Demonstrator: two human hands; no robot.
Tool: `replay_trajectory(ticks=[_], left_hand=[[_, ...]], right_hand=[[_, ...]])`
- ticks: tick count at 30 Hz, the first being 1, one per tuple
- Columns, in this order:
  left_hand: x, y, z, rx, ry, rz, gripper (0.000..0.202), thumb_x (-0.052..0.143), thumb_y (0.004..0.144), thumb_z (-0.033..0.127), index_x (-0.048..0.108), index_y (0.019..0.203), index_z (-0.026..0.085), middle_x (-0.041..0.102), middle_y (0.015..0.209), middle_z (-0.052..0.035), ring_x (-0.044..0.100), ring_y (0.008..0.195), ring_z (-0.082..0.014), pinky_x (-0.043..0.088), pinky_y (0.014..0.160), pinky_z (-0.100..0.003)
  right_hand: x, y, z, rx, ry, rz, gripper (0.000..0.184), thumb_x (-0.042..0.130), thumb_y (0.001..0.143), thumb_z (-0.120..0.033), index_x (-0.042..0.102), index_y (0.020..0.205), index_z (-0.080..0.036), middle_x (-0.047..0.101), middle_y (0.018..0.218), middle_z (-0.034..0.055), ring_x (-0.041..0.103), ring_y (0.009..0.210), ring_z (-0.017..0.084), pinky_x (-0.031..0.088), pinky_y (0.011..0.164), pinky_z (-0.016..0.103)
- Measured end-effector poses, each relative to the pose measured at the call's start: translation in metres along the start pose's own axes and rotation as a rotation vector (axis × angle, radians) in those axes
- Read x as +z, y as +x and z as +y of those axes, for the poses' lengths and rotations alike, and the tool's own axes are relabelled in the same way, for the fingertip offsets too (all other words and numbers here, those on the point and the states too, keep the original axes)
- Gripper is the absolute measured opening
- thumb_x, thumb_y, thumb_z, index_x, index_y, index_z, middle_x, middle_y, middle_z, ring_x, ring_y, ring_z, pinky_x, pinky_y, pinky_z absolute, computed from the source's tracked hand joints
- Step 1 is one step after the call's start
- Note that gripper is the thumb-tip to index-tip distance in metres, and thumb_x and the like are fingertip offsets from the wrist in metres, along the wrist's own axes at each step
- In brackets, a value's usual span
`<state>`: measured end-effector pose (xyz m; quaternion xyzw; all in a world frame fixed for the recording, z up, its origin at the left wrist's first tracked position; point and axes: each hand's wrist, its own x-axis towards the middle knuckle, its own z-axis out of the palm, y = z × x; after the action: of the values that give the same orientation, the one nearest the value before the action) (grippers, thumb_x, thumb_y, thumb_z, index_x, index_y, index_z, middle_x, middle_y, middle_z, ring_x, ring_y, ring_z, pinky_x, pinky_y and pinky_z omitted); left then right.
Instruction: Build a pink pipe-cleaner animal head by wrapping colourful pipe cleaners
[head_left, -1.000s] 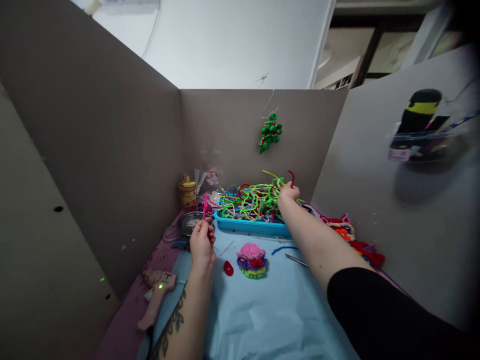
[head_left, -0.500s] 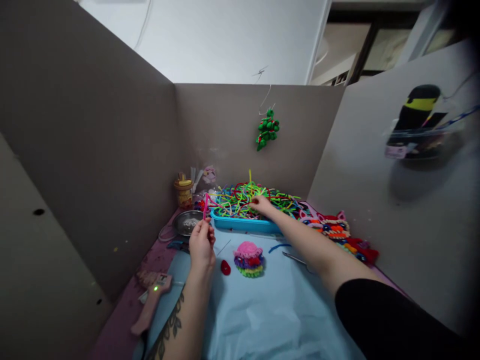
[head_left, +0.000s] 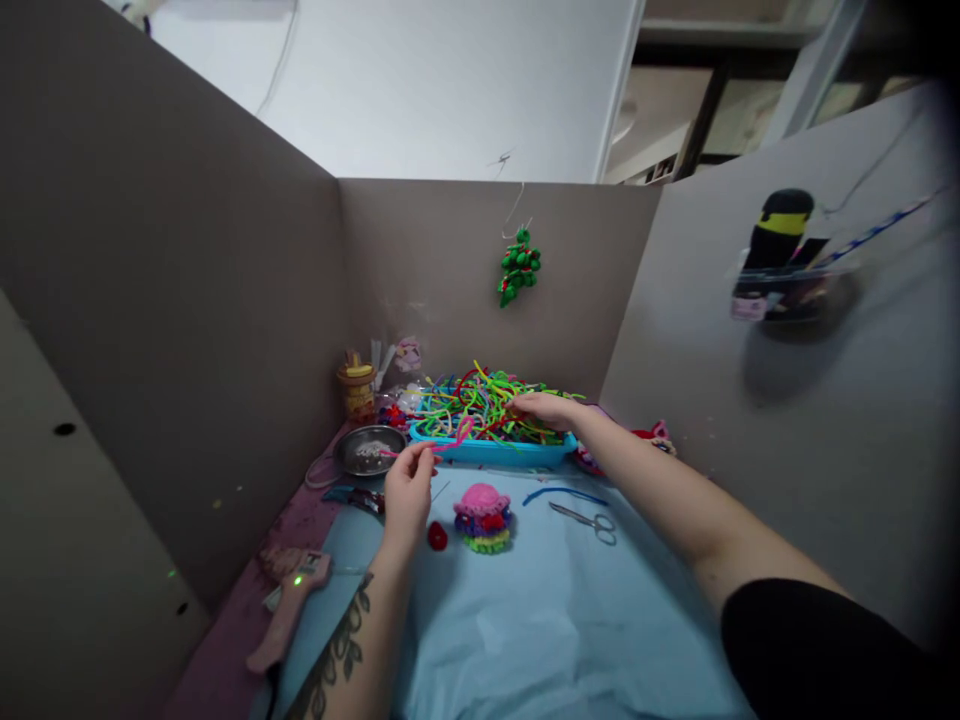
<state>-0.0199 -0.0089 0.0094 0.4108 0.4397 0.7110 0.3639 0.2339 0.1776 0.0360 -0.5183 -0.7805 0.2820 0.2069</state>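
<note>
My left hand (head_left: 409, 492) is closed in a pinch on a bent pink pipe cleaner (head_left: 463, 432), held just in front of the blue tray (head_left: 491, 455). A tangled heap of green, yellow, red and blue pipe cleaners (head_left: 480, 405) fills that tray. My right hand (head_left: 551, 408) reaches over the heap's right half with its fingers stretched out among the strands; their tips are partly hard to make out. Between my forearms stands a small fuzzy piece (head_left: 482, 518), pink on top with purple, red and yellow-green below. A red oval piece (head_left: 437, 536) lies beside it.
Scissors (head_left: 589, 520) and a blue pipe cleaner (head_left: 564, 494) lie at right. On the left are a metal bowl (head_left: 352, 455), pliers (head_left: 356, 497) and a pink glue gun (head_left: 292, 605). Grey panels enclose the table; a green ornament (head_left: 519, 268) hangs at the back.
The pink pipe cleaner has tipped from upright to pointing right. My right hand has shifted slightly right over the heap, its fingers straightening. The scissors now show fully as my view turned.
</note>
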Motion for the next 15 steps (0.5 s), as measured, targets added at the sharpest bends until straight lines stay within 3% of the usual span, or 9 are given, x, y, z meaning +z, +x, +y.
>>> replay_trajectory(ticks=[4,8,11,15], left_hand=[[0.006,-0.012,0.005,0.220,0.168,-0.035,0.014,0.066,0.070,0.027,0.071,0.081,0.020,0.066,0.072,-0.0041,0.054,0.062,-0.0147,0.038,0.055,-0.021],[0.008,-0.018,0.007,0.348,0.248,-0.063,0.012,0.065,0.070,0.023,0.072,0.080,0.023,0.068,0.079,-0.0058,0.057,0.072,-0.0176,0.041,0.062,-0.023],[0.009,-0.021,0.007,0.361,0.256,-0.095,0.012,0.066,0.069,0.022,0.073,0.079,0.024,0.068,0.080,-0.0065,0.057,0.074,-0.0190,0.041,0.064,-0.025],[0.011,-0.022,0.009,0.280,0.213,-0.141,0.012,0.070,0.064,0.022,0.073,0.076,0.025,0.068,0.079,-0.0071,0.058,0.076,-0.0213,0.043,0.068,-0.027]], right_hand=[[0.001,-0.017,-0.004,-0.006,-0.052,0.170,0.041,0.033,0.092,-0.035,0.062,0.114,-0.017,0.064,0.113,0.0075,0.058,0.105,0.022,0.045,0.089,0.031],[0.011,-0.036,-0.006,-0.065,-0.203,0.251,0.041,0.047,0.085,-0.028,0.054,0.125,-0.019,0.040,0.140,0.0101,0.045,0.123,0.025,0.033,0.102,0.032],[0.019,-0.048,-0.002,-0.096,-0.353,0.246,0.051,0.046,0.085,-0.023,0.042,0.135,-0.021,0.021,0.148,0.0130,0.047,0.122,0.025,0.033,0.101,0.031],[0.025,-0.054,0.004,-0.102,-0.387,0.238,0.049,0.045,0.084,-0.020,0.045,0.133,-0.017,0.026,0.146,0.0142,0.041,0.126,0.026,0.034,0.102,0.033]])
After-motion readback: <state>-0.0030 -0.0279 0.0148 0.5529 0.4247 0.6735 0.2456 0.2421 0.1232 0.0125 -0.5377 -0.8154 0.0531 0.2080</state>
